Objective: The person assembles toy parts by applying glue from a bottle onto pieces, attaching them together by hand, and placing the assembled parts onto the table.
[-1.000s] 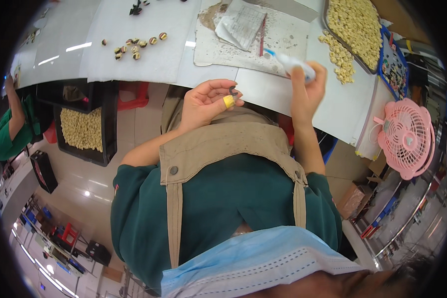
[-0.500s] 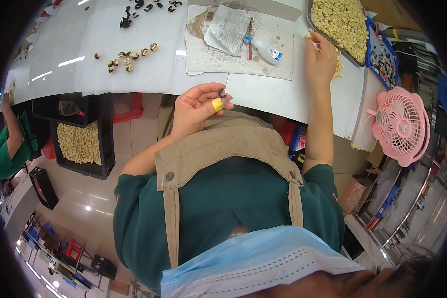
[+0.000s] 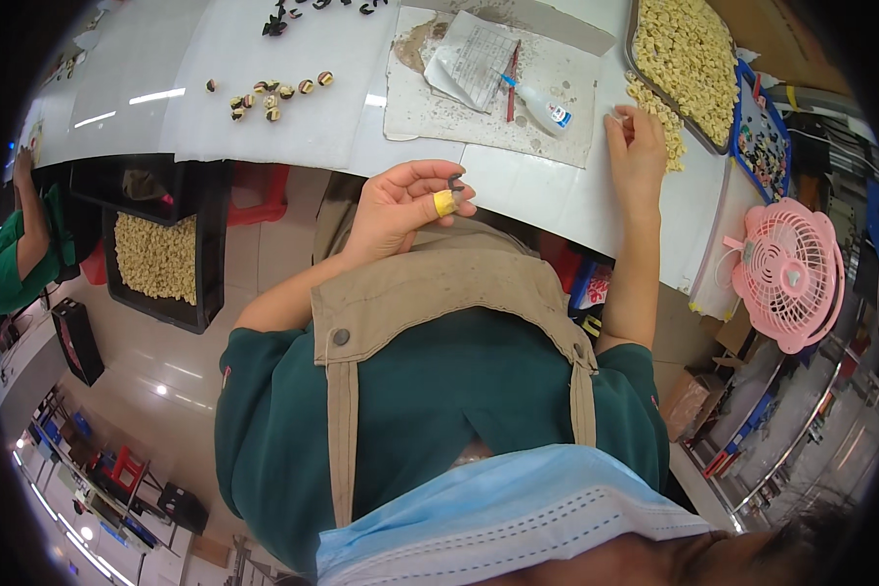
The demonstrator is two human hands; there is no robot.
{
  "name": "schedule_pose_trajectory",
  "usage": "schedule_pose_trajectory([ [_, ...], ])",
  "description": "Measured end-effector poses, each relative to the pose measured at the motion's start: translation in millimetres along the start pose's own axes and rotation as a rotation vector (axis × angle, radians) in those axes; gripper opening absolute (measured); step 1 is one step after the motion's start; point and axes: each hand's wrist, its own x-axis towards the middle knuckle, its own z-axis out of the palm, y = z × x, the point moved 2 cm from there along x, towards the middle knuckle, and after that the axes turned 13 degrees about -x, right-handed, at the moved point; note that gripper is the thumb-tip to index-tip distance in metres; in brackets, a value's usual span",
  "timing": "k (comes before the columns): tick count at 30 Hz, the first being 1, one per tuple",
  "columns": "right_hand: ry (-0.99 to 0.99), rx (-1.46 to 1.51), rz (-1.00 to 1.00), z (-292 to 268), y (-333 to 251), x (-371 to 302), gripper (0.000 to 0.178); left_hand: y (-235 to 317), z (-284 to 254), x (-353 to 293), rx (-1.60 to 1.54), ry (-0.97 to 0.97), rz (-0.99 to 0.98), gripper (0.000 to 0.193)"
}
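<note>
Presently: small dark curved piece point(image 3: 455, 182), pinched in left hand point(image 3: 400, 207); right hand point(image 3: 637, 146) at two o'clock, fingers curled, touching pale beige pellets point(image 3: 654, 109) on white table point(image 3: 264, 88).

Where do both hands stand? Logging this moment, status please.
Left hand raised off the table, fingers pinching a small dark piece. Right hand at loose beige pieces beside the tray. Glue bottle lies between.
</note>
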Motion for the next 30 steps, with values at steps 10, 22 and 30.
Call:
schedule_pose_trajectory([
  [10, -0.030, 0.275, -0.009, -4, 10, -22, 0.017, 0, 3, 2, -0.020, -0.021, -0.044, 0.032],
  [22, -0.253, 0.904, -0.059, -13, -61, -57, 0.015, -1, 8, 4, -0.036, -0.037, -0.113, 0.032],
  [30, -0.417, 1.061, -0.139, -15, -92, -65, 0.017, -1, 7, 4, -0.027, -0.036, -0.116, 0.033],
])
